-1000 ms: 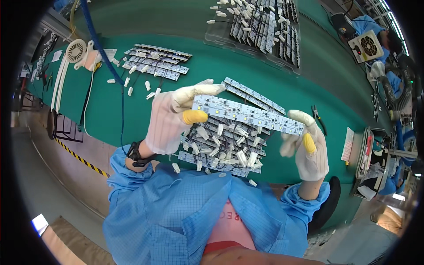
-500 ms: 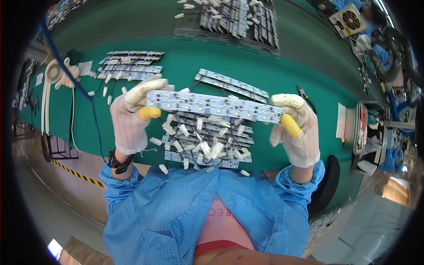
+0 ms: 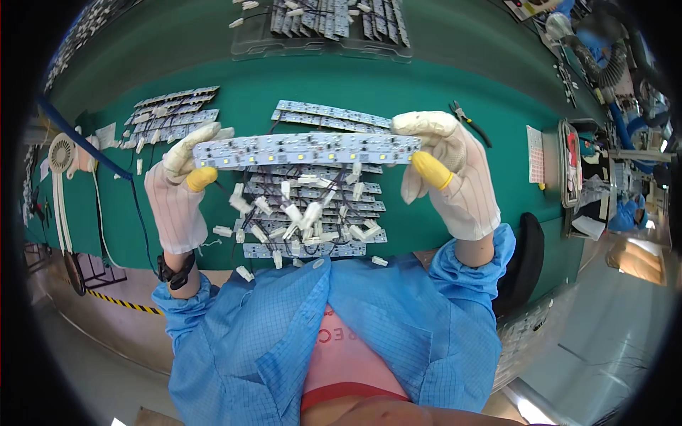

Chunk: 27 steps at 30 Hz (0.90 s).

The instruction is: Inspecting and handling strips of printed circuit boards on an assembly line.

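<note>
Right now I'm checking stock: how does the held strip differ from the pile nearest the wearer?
The held strip is aloft between left hand and right hand; the pile lies on the table. The held strip is one board; the pile, several. White connectors litter the pile; the held strip's face shows none. Both look pale.

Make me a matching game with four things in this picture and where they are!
Things:
1. Strip with yellow squares
2. Plier-like tool
3. Fan
4. Black wristband

Places:
A. Around the left wrist
B. Far left on the green table
C. Held in the left hand and right hand
D. Lying near the right hand

Right pairs: 1-C, 2-D, 3-B, 4-A
</note>
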{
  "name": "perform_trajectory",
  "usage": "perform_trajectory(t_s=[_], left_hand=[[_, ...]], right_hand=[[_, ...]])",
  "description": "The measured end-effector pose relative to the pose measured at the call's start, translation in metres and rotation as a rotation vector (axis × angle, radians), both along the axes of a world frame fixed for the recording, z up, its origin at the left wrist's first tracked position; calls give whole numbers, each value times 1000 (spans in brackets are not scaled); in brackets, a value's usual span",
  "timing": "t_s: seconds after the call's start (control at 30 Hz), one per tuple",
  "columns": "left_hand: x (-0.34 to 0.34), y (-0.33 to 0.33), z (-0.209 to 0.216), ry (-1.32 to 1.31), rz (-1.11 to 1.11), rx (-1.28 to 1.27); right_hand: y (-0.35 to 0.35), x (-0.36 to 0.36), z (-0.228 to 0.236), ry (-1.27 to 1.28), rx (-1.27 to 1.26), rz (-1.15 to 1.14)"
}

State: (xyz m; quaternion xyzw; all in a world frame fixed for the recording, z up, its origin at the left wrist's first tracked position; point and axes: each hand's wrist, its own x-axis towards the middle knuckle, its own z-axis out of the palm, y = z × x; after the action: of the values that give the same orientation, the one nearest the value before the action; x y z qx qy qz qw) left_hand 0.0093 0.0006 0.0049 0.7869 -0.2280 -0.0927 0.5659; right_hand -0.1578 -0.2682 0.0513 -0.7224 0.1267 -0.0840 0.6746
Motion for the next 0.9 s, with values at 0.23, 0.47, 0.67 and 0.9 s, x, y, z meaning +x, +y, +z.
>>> perform_trajectory(t_s=[0.23, 0.47, 0.67, 0.9], left_hand=[[-18, -5, 12, 191, -152, -341], [-17, 1, 20, -78, -214, -142], [-6, 4, 12, -308, -225, -47], [-11, 6, 13, -7, -183, -74]], right_hand=[[-5, 6, -10, 9, -84, -54], [1, 15, -14, 39, -250, -84], [2, 13, -14, -29, -239, -81], [1, 11, -8, 42, -166, -84]])
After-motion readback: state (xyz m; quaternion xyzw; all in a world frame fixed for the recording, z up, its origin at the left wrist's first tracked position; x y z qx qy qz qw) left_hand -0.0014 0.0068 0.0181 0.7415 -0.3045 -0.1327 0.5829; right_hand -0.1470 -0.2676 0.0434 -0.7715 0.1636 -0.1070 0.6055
